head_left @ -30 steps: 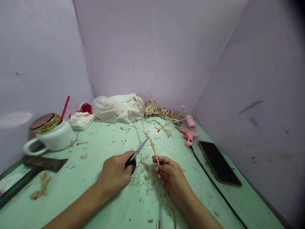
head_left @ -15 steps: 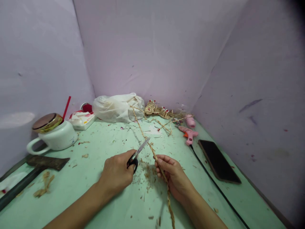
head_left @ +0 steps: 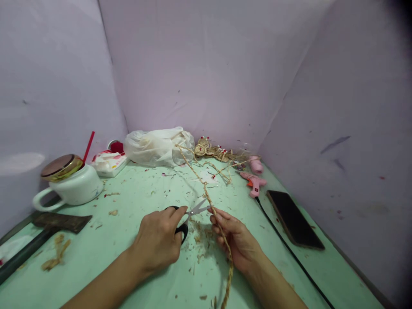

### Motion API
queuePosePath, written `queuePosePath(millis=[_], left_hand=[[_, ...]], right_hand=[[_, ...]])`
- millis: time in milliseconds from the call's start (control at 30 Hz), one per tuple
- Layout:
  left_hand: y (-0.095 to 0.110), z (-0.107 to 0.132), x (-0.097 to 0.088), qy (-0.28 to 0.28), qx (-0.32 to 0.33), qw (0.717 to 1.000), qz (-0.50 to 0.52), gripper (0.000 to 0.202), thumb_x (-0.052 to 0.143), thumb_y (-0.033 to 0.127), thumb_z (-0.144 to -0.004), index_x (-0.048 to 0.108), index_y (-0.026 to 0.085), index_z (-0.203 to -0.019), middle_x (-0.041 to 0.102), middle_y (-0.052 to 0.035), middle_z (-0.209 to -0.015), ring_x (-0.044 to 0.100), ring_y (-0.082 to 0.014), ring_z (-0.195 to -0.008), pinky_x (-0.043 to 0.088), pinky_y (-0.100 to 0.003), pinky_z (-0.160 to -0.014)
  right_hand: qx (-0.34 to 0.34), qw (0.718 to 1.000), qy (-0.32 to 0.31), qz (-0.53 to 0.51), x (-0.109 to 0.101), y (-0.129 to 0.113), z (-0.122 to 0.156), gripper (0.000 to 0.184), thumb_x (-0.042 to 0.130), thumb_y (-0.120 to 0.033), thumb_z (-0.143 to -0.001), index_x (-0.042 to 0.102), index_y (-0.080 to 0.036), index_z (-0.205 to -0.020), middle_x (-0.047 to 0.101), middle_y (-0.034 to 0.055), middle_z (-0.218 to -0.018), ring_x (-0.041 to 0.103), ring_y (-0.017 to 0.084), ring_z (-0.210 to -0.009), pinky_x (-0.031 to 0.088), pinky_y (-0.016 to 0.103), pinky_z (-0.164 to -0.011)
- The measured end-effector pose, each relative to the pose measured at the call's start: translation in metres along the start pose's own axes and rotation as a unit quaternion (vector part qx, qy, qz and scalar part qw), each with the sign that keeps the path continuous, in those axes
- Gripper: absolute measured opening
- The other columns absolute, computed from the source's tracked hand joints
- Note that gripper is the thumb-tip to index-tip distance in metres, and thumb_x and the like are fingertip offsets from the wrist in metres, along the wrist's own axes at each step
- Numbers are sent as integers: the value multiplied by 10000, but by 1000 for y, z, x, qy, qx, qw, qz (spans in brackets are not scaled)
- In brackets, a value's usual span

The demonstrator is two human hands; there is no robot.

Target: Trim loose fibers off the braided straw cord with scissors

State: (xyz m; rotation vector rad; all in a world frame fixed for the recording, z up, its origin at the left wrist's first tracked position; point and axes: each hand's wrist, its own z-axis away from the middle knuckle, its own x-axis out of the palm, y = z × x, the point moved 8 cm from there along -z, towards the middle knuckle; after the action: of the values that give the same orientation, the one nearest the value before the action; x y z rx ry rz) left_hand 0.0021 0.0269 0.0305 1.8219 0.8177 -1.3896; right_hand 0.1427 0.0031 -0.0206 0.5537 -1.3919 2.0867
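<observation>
My left hand (head_left: 160, 238) is closed round the black handles of a pair of scissors (head_left: 192, 212). The blades are spread apart and point right, their tips close to a braided straw cord (head_left: 208, 198). My right hand (head_left: 233, 234) pinches that cord between thumb and fingers, just below the blades. From the pinch the cord runs up and away toward a white plastic bag (head_left: 157, 146), and its near end hangs down past the bottom edge of the view. Whether a blade touches the cord I cannot tell.
On the left stand a white mug (head_left: 77, 186) with a gold-rimmed lid and a hammer-like tool (head_left: 61, 223). A pink glue gun (head_left: 255, 182) with a black cable and a phone (head_left: 295, 219) lie on the right. Woven straw pieces (head_left: 206, 149) sit at the back; scraps litter the green tabletop (head_left: 128, 274).
The scissors have turned from pointing up and right with blades together to pointing right with blades spread. The cord has shifted slightly; my right hand keeps its pinch.
</observation>
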Motion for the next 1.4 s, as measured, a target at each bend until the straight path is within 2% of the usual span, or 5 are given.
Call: queuePosePath(millis=[300, 633, 833, 1000, 1400], left_hand=[[-3, -1, 3, 3, -1, 999, -37, 474, 397, 177, -722, 427, 221, -1193, 614, -61, -964, 593, -230, -776, 424, -339, -634], [-2, 0, 2, 22, 6, 998, -51, 459, 388, 181, -737, 441, 220, -1191, 627, -47, -923, 599, -228, -730, 427, -342, -599], [-6, -1, -3, 50, -2, 996, -78, 458, 406, 197, -737, 446, 216, -1193, 626, -46, -913, 593, -226, -714, 419, -340, -592], [-7, -1, -3, 67, 3, 993, -101, 457, 412, 186, -730, 458, 234, -1182, 628, -32, -881, 583, -217, -678, 415, -332, -574], [-4, 0, 0, 53, 7, 995, -81, 457, 403, 180, -730, 457, 216, -1182, 628, -42, -883, 591, -212, -688, 428, -329, -589]], right_hand=[[-42, 998, 25, 42, -5, -3, -1, 301, 704, -179, -588, 664, -144, -884, 451, -36, -588, 386, 50, -476, 272, 108, -310], [-51, 998, -2, 36, 0, -7, 0, 277, 691, -191, -601, 666, -138, -871, 445, -30, -604, 359, 41, -465, 242, 114, -312], [-60, 998, -15, 25, 1, -10, 0, 284, 652, -166, -638, 649, -153, -922, 407, -37, -619, 287, 20, -433, 147, 110, -311], [-53, 998, -21, 19, 1, -9, -1, 276, 656, -166, -635, 651, -143, -909, 382, -42, -618, 260, 19, -434, 119, 116, -318], [-73, 996, 13, 42, -1, -11, 0, 324, 676, -185, -614, 647, -155, -935, 362, -51, -585, 269, 31, -440, 117, 134, -335]])
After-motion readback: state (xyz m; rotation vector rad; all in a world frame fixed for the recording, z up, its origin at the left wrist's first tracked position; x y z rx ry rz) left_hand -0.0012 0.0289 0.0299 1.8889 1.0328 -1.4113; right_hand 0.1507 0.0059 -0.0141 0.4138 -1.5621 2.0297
